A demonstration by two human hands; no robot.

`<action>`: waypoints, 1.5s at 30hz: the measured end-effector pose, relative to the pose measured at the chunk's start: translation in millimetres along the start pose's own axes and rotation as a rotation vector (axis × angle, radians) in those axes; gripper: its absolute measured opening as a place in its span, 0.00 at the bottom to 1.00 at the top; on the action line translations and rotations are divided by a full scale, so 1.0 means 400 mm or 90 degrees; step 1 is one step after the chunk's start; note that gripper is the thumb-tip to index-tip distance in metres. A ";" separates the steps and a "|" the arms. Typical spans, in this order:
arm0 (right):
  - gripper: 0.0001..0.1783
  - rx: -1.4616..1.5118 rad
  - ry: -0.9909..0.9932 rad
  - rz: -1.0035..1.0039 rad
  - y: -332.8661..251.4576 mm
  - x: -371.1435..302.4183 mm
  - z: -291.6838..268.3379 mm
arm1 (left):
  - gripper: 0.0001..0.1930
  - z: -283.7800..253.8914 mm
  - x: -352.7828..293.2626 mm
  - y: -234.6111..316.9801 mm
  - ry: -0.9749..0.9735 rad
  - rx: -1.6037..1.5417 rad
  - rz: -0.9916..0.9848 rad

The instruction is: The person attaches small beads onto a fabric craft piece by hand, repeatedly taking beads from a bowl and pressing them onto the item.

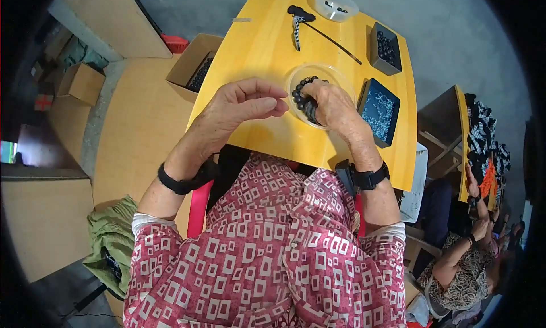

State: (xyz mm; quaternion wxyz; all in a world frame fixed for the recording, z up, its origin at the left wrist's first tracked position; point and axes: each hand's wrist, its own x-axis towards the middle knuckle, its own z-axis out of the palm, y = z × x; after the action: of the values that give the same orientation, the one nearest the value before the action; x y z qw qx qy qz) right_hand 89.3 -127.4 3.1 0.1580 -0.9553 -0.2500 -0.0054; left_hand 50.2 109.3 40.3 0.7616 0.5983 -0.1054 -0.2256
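Note:
A clear round plastic bowl stands near the front of the yellow table, with black bead bracelets lying in it. My right hand reaches down into the bowl, its fingers bent and closed on a black bead bracelet; the fingertips are hidden under the hand. Just left of the bowl's rim, my left hand hovers above the table. Its fingers are loosely curved and the thumb lies apart from them, with nothing visible between.
Right of the bowl are a dark tray of small pale-blue beads and a box of black beads. A dark cord with a patterned strip and another clear bowl lie farther back. A cardboard box stands left. Another person sits at right.

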 end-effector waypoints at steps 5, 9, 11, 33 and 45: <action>0.13 0.113 0.092 0.005 0.023 -0.015 -0.012 | 0.16 -0.007 0.007 -0.018 0.002 0.012 -0.018; 0.11 0.490 0.217 0.078 0.030 -0.051 -0.014 | 0.14 0.000 0.028 -0.043 0.002 0.014 -0.004; 0.11 0.538 0.210 0.085 -0.012 -0.072 -0.042 | 0.14 0.011 0.038 -0.043 -0.009 0.004 -0.015; 0.09 0.398 0.334 -0.058 -0.080 -0.204 -0.048 | 0.11 0.121 0.074 -0.062 -0.085 -0.018 -0.058; 0.08 0.463 0.341 -0.040 -0.065 -0.218 -0.062 | 0.08 0.139 0.091 -0.081 -0.099 -0.175 -0.152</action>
State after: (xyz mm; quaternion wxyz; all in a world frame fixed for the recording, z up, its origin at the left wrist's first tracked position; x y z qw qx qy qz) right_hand 2.4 -155.0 26.9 0.5423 -0.7945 -0.2146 -0.1692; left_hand 51.1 38.1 19.8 0.7934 0.4779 -0.0607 -0.3721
